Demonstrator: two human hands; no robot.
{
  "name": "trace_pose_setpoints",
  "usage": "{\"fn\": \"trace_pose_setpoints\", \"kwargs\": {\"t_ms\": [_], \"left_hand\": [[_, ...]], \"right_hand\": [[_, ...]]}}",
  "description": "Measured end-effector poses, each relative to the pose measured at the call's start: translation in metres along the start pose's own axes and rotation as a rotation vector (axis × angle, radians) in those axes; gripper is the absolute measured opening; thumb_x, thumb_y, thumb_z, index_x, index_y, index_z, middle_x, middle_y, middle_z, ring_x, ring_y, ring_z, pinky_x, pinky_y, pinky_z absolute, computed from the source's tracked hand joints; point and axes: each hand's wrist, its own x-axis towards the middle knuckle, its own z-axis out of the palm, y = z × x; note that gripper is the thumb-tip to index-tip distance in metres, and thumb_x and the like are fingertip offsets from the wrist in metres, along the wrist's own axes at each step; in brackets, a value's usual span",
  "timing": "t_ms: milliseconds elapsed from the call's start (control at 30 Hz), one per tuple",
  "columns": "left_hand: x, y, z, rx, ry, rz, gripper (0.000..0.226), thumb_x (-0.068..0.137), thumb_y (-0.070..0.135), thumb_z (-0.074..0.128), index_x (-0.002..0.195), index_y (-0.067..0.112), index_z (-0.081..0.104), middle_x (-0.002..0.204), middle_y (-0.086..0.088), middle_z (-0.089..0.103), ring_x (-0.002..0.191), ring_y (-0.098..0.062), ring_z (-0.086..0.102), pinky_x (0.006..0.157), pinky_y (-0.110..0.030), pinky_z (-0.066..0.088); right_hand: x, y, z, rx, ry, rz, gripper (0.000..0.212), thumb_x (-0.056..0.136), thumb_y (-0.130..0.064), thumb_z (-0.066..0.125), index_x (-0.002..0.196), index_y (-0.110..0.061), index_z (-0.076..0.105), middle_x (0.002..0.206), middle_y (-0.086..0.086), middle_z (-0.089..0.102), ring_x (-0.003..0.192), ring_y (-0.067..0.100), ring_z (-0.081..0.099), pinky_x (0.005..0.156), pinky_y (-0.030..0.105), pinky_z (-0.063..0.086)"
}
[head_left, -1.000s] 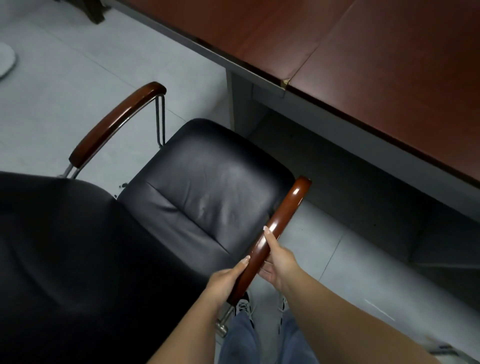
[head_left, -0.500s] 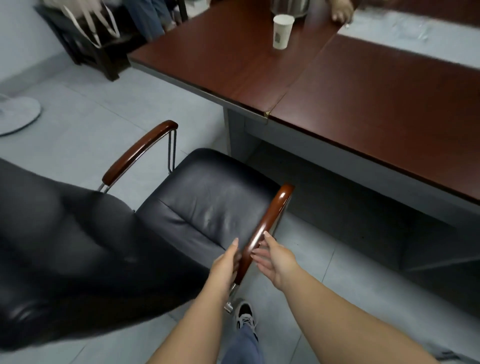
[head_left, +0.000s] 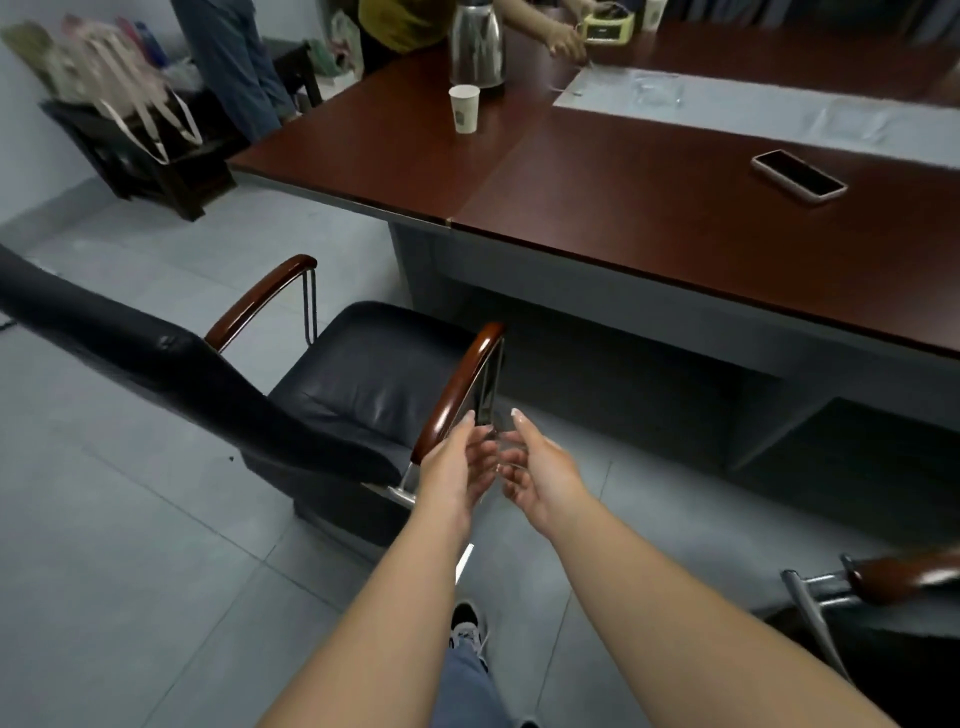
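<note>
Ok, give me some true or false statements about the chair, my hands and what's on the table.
1. Both hands grip the near armrest. False: the left hand and right hand are open at its rear end, fingers relaxed, gripping nothing.
2. A phone lies flat on the table. True.
3. The paper cup stands on the chair seat. False: it stands on the table, by the metal jug.
4. The chair seat is black. True.
</note>
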Motion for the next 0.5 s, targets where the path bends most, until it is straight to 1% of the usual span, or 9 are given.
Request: {"fn": "trace_pose_setpoints", "kwargs": {"t_ms": [133,200,233,333,400,433,467,500], "left_hand": [[-0.029,-0.001,0.0,0.034,-0.038,0.051,0.027,0.091,0.034,0.055,0.084,0.01,0.066,0.071,-0.003,0.066,0.071,-0.015,0.063,0.07,-0.026,0.051],[-0.041,0.006,-0.005,0.015,-0.053,0.078,0.027,0.091,0.034,0.056,0.084,0.01,0.066,0.069,-0.002,0.067,0.069,-0.015,0.063,0.071,-0.026,0.052],[-0.046,0.01,-0.009,-0.002,-0.057,0.094,0.027,0.09,0.034,0.056,0.084,0.01,0.066,0.072,-0.004,0.067,0.071,-0.016,0.064,0.073,-0.027,0.052],[-0.063,0.026,-0.032,-0.022,-0.06,0.148,0.03,0.091,0.036,0.055,0.093,0.009,0.066,0.082,-0.009,0.071,0.078,-0.019,0.068,0.071,-0.027,0.053],[-0.071,0.039,-0.057,-0.075,-0.042,0.192,0.028,0.091,0.035,0.054,0.092,0.01,0.065,0.073,-0.004,0.072,0.067,-0.014,0.069,0.065,-0.024,0.053],[-0.074,0.046,-0.069,-0.104,-0.026,0.202,0.027,0.091,0.035,0.054,0.09,0.01,0.065,0.067,-0.002,0.071,0.061,-0.012,0.068,0.064,-0.024,0.053],[-0.078,0.053,-0.093,-0.146,0.009,0.224,0.026,0.091,0.035,0.055,0.088,0.011,0.064,0.064,-0.001,0.07,0.059,-0.012,0.067,0.066,-0.025,0.053],[-0.081,0.058,-0.105,-0.169,0.027,0.237,0.026,0.09,0.035,0.056,0.086,0.011,0.064,0.066,-0.002,0.07,0.061,-0.013,0.067,0.069,-0.027,0.053]], "right_hand": [[-0.029,0.002,-0.01,0.0,0.031,-0.061,0.028,0.09,-0.037,0.058,0.084,-0.01,0.061,0.056,-0.001,0.041,0.051,0.01,0.037,0.053,0.023,0.035],[-0.041,-0.002,-0.004,0.007,0.014,-0.095,0.028,0.09,-0.036,0.058,0.083,-0.009,0.061,0.055,-0.001,0.041,0.049,0.01,0.036,0.052,0.023,0.034],[-0.047,-0.003,0.002,0.013,0.002,-0.112,0.028,0.09,-0.036,0.058,0.083,-0.009,0.06,0.054,-0.001,0.041,0.049,0.01,0.037,0.051,0.022,0.034],[-0.061,0.0,0.03,0.022,-0.058,-0.141,0.027,0.089,-0.034,0.061,0.077,-0.01,0.059,0.045,-0.003,0.045,0.042,0.008,0.041,0.047,0.02,0.037],[-0.071,0.01,0.058,0.01,-0.118,-0.144,0.027,0.089,-0.032,0.061,0.072,-0.011,0.058,0.04,-0.005,0.047,0.037,0.007,0.043,0.046,0.02,0.038],[-0.075,0.016,0.071,0.001,-0.148,-0.145,0.027,0.089,-0.032,0.061,0.071,-0.011,0.058,0.041,-0.005,0.048,0.039,0.008,0.044,0.047,0.021,0.04],[-0.083,0.027,0.092,-0.021,-0.193,-0.135,0.027,0.089,-0.032,0.061,0.072,-0.011,0.058,0.043,-0.004,0.048,0.042,0.009,0.045,0.049,0.021,0.041],[-0.087,0.033,0.104,-0.022,-0.22,-0.126,0.026,0.089,-0.032,0.061,0.073,-0.012,0.058,0.047,-0.003,0.048,0.045,0.009,0.045,0.051,0.022,0.043]]}}
